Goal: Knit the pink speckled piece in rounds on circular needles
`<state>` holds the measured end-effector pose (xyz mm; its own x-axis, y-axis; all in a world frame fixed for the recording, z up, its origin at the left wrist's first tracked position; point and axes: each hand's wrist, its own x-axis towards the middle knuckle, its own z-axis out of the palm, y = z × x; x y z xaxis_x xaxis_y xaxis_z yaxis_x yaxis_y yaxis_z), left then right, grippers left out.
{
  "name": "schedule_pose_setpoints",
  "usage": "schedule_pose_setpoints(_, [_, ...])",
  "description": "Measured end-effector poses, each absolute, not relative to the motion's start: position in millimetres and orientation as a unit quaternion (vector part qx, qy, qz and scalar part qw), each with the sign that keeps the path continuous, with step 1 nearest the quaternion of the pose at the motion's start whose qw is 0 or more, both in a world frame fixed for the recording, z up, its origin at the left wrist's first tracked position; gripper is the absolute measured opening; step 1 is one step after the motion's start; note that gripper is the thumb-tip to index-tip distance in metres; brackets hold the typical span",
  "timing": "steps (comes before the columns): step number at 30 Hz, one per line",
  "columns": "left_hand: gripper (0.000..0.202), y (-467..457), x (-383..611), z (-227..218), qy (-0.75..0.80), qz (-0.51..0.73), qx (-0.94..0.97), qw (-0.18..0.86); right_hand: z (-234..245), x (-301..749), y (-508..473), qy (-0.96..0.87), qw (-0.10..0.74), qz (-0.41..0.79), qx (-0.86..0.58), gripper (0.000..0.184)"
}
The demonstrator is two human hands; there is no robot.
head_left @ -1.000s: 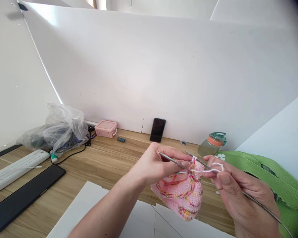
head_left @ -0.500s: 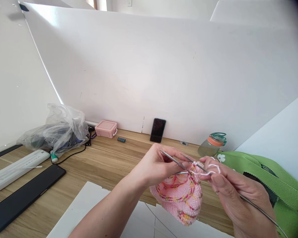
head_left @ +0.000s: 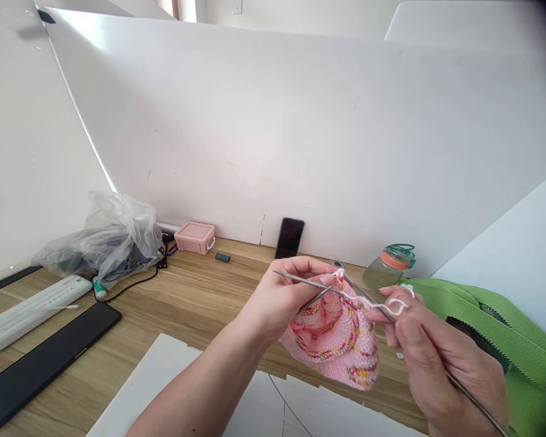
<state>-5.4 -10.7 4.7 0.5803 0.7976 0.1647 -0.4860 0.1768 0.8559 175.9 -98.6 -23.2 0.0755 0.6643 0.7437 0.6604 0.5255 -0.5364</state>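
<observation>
A pink knitted piece [head_left: 346,358] with red and yellow flecked bands hangs between my hands on metal knitting needles. My left hand [head_left: 289,291] is closed around its upper left edge, with one needle lying across the thumb and pointing left. My right hand [head_left: 441,346] grips a long knitting needle [head_left: 473,400] that slants up left to the stitches at the top edge. Pale pink yarn [head_left: 361,299] runs from the work to the right index finger and loops over it. The left fingertips are partly hidden behind the knitting.
White boards [head_left: 164,382] lie under my arms on the wooden table. A phone [head_left: 290,238] leans on the white partition, with a pink box [head_left: 195,237] to its left. A bottle [head_left: 389,266] and green bag [head_left: 464,303] stand right. Left are a plastic bag [head_left: 122,230] and power strip [head_left: 31,312].
The knitting has swung right and tilted up. My right hand has drawn slightly right and down, so more needle and yarn show between the hands.
</observation>
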Motion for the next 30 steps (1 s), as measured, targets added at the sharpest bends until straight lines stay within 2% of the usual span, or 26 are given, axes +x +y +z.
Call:
schedule_pose_setpoints(3, [0.028, -11.1, -4.4, 6.1, 0.176, 0.423, 0.476, 0.750, -20.3, 176.3, -96.6, -0.720, 0.522, -0.032, -0.457, 0.016])
schedule_pose_setpoints(12, [0.028, -11.8, -4.3, 7.3, 0.169, 0.433, 0.476, 0.747, -14.1, 173.5, -93.9, -0.745, 0.513, -0.046, -0.424, 0.019])
schedule_pose_setpoints(18, [0.024, -12.2, -2.6, 5.0, 0.168, 0.418, 0.475, 0.756, -19.2, 174.2, -93.2, -0.748, 0.494, -0.087, -0.434, 0.008])
schedule_pose_setpoints(21, [0.025, -12.9, -1.5, 4.7, 0.177, 0.432, 0.468, 0.750, -17.6, 170.9, -89.9, -0.750, 0.495, -0.141, -0.415, 0.007])
schedule_pose_setpoints(27, [0.032, -15.4, -1.0, 7.7, 0.186, 0.442, 0.451, 0.752, -14.4, 167.2, -86.1, -0.733, 0.443, -0.288, -0.429, 0.003])
schedule_pose_setpoints(30, [0.032, -15.8, -1.0, 8.3, 0.192, 0.440, 0.456, 0.749, -19.2, 169.6, -86.3, -0.696, 0.448, -0.290, -0.481, 0.020])
